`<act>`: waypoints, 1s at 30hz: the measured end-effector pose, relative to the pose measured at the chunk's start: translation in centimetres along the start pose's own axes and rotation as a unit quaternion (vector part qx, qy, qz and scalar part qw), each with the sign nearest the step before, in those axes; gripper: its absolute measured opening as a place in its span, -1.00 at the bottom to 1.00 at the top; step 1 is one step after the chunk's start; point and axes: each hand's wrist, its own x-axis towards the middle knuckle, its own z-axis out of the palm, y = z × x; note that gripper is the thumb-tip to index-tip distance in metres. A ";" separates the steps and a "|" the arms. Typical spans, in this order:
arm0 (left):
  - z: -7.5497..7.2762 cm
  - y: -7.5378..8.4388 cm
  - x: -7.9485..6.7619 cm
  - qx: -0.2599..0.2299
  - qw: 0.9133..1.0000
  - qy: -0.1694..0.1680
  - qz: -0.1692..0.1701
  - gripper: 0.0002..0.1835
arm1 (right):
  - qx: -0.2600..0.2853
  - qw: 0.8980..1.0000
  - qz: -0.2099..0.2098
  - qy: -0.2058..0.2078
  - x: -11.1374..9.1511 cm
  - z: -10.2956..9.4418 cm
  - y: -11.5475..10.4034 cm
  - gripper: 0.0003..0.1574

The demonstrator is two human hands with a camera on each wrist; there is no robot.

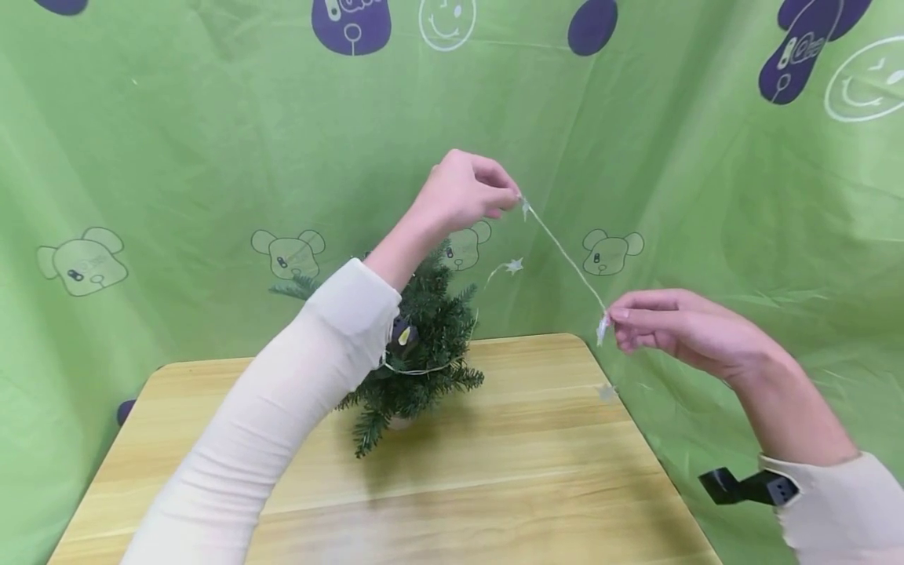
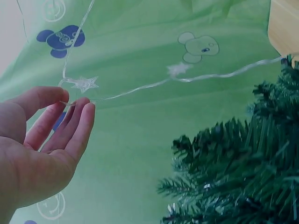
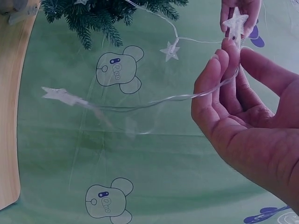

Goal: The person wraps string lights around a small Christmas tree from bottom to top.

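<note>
A string of star lights (image 1: 565, 255) stretches taut between my two hands, slanting down to the right. My left hand (image 1: 469, 188), raised above the tree, pinches the cord between thumb and fingertips beside a clear star (image 2: 84, 84). Lower and to the right, my right hand (image 1: 681, 329) pinches the cord at another star (image 3: 236, 21). From the right hand a loose end with a star (image 3: 60, 95) dangles. The small green Christmas tree (image 1: 431, 322) stands on the table, with some cord wrapped round it. My left forearm hides part of the tree.
The wooden table (image 1: 508, 486) has its right edge below my right hand. A green curtain (image 1: 212, 157) with printed bear heads hangs behind and on both sides. A black device (image 1: 749, 486) sits at my right wrist.
</note>
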 end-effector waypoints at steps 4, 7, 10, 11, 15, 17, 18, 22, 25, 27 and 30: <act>-0.6 -0.1 0.5 0.015 1.000 0.012 -0.009 -0.88 | 0.012 1.000 0.000 0.013 0.0 -0.1 -0.2 -0.66; -0.9 -0.5 0.8 0.037 0.999 0.019 -0.019 -0.89 | 0.007 0.999 0.011 0.031 0.0 -0.1 -0.3 -0.61; -1.3 -0.9 1.0 0.055 0.998 0.023 -0.023 -0.90 | 0.003 0.998 0.026 0.049 -0.1 0.0 -0.2 -0.55; -1.5 -1.0 1.1 0.059 0.998 0.023 -0.022 -0.90 | 0.003 0.998 0.030 0.054 -0.1 0.0 -0.2 -0.54; -2.0 -1.7 1.4 0.088 0.996 0.009 -0.006 -0.88 | 0.013 0.997 0.036 0.062 -0.2 0.1 -0.1 -0.55; -2.2 -2.1 1.6 0.103 0.995 -0.003 0.000 -0.86 | 0.016 0.998 0.026 0.053 -0.2 0.1 0.0 -0.57; -2.3 -2.4 1.6 0.108 0.994 -0.009 0.000 -0.86 | 0.016 0.998 0.022 0.048 -0.2 0.1 0.1 -0.59; -2.9 -3.6 1.7 0.119 0.993 -0.008 -0.008 -0.88 | 0.013 0.999 0.012 0.035 -0.1 0.3 0.3 -0.61; -3.5 -4.5 1.8 0.111 0.994 0.007 -0.017 -0.89 | 0.006 0.999 0.022 0.039 0.0 0.3 0.4 -0.61; -4.0 -5.1 1.8 0.095 0.995 0.015 -0.026 -0.89 | 0.001 0.999 0.026 0.040 0.1 0.3 0.4 -0.61; -4.7 -5.9 1.7 0.067 0.996 0.025 -0.043 -0.89 | -0.007 0.999 0.023 0.030 0.2 0.4 0.4 -0.63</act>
